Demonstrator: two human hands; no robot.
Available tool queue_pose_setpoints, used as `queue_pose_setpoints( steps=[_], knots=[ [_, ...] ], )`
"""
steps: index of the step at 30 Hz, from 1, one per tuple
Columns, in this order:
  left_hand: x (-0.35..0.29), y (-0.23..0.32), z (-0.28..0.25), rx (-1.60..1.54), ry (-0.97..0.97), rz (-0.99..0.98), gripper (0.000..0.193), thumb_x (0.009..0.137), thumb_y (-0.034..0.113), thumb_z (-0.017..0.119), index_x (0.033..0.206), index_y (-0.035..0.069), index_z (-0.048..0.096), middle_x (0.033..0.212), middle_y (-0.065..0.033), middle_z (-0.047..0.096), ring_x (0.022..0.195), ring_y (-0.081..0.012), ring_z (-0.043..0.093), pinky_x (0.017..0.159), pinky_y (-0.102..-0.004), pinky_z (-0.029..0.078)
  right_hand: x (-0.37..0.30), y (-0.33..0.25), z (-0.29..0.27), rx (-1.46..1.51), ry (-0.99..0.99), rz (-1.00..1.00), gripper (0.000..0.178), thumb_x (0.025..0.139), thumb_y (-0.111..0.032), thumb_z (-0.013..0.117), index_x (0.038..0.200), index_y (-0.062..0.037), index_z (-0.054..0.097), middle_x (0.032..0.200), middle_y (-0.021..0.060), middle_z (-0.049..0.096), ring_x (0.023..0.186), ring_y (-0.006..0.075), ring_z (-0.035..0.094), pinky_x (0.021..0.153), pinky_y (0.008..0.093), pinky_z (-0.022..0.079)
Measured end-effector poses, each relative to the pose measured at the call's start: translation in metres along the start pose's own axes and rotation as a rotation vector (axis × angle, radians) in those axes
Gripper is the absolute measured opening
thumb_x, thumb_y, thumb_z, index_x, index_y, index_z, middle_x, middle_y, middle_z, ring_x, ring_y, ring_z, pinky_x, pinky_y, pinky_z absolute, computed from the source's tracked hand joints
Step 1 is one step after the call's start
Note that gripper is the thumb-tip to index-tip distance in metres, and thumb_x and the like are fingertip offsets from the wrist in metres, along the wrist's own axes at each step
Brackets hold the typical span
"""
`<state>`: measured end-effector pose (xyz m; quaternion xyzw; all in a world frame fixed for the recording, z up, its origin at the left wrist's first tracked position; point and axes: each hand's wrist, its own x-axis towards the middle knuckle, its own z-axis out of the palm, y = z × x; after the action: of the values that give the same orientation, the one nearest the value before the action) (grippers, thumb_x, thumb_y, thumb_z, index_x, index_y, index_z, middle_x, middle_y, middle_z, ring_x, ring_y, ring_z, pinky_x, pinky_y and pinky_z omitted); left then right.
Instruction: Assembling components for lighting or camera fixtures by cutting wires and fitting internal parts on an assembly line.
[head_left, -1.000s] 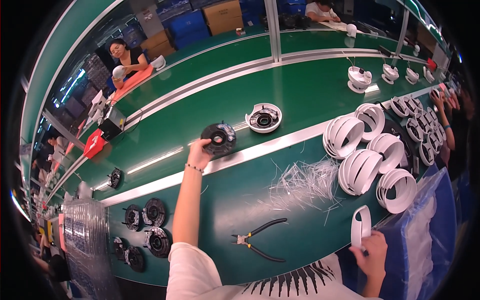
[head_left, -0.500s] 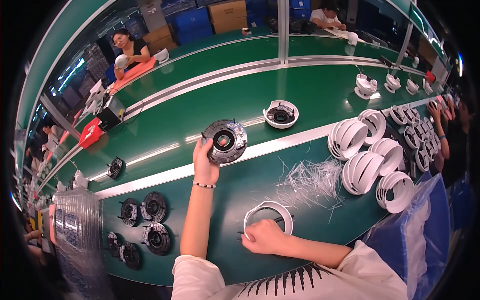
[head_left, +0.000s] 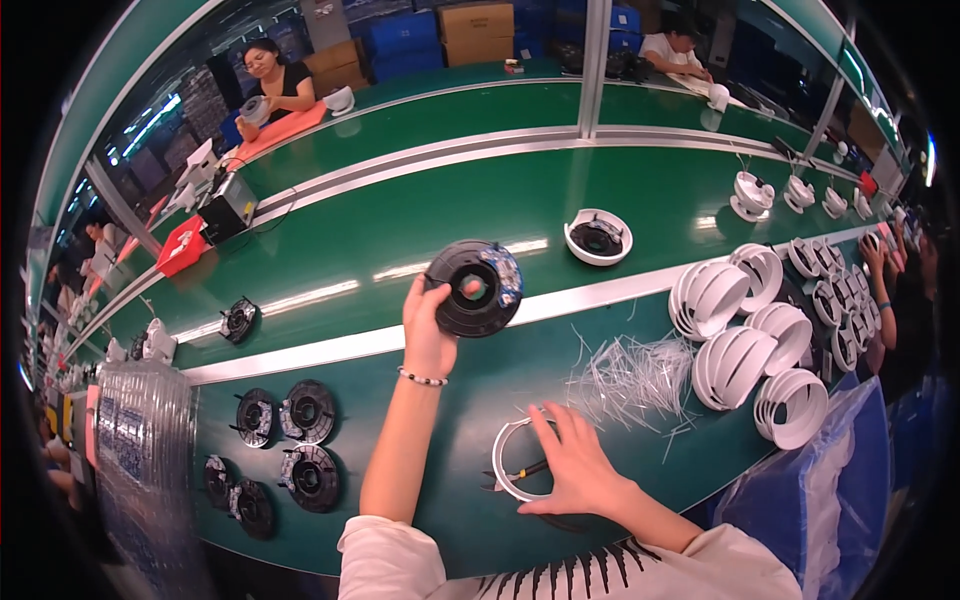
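My left hand (head_left: 432,325) grips a black round disc (head_left: 452,303) with a hole in its centre and a blue-white circuit board (head_left: 508,275) along one side. It holds the disc raised over the bench's metal strip. My right hand (head_left: 585,465) has its fingers and thumb spread around a white plastic ring (head_left: 499,462) on the green bench. That hand hides the ring's right part; whether it presses on the rim is unclear. Cutting pliers (head_left: 530,470) with yellow and black handles lie within the ring's outline, jaws pointing left.
Several black discs (head_left: 310,478) lie at left beside stacked clear plastic trays (head_left: 150,420). White cable ties (head_left: 640,375) and stacked white rings (head_left: 735,365) are at right. A white housing (head_left: 598,240) with a black disc inside sits on the far green surface. Co-workers sit beyond.
My right hand has gone from a closed fist over the ring to spread fingers at its right side; the pliers now show on the bench. The left hand has turned the disc slightly.
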<state>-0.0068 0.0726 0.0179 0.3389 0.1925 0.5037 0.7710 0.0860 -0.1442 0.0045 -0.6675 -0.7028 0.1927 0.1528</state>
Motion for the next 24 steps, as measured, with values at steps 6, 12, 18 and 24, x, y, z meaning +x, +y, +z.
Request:
queue_pose_setpoints(
  steps=[6,12,18,24],
  knots=[
    [-0.008,-0.014,0.003,0.136,-0.163,0.022,0.03,0.08,0.0,0.04,0.11,-0.002,0.038,0.104,-0.0126,0.053,0.09,-0.0196,0.057,0.079,-0.0305,0.047,0.002,0.017,0.001,0.24,-0.006,-0.169,0.11,0.048,-0.03,0.078,0.13,0.0004,0.011,0.123,0.0238,0.025,0.114,0.0395,0.025,0.096,0.0424,0.027],
    [-0.015,-0.028,0.007,0.162,-0.181,-0.02,0.03,0.081,0.0,0.042,0.111,-0.002,0.038,0.105,-0.0115,0.053,0.092,-0.018,0.056,0.08,-0.0289,0.045,-0.004,0.025,-0.038,0.351,0.213,-0.292,0.109,0.047,-0.032,0.079,0.129,-0.0004,0.015,0.125,0.0211,0.025,0.115,0.0383,0.026,0.096,0.0426,0.025],
    [-0.033,-0.066,0.022,0.225,-0.217,-0.064,0.031,0.077,-0.001,0.045,0.109,0.0,0.041,0.103,-0.0091,0.053,0.095,-0.0144,0.051,0.083,-0.0264,0.041,0.013,0.057,-0.045,0.626,0.921,-0.115,0.122,0.041,-0.036,0.083,0.13,0.0034,0.01,0.128,0.0192,0.025,0.119,0.0304,0.028,0.098,0.0381,0.025],
    [-0.058,-0.074,0.025,-0.253,-0.364,-0.495,0.055,0.075,0.026,0.037,0.123,-0.002,0.033,0.124,-0.0165,0.038,0.114,-0.0287,0.038,0.097,-0.0399,0.03,0.021,0.049,-0.045,0.354,0.705,-0.083,0.113,0.043,-0.037,0.08,0.128,0.0027,0.018,0.125,0.023,0.029,0.114,0.0372,0.031,0.095,0.0429,0.026]
  ],
)
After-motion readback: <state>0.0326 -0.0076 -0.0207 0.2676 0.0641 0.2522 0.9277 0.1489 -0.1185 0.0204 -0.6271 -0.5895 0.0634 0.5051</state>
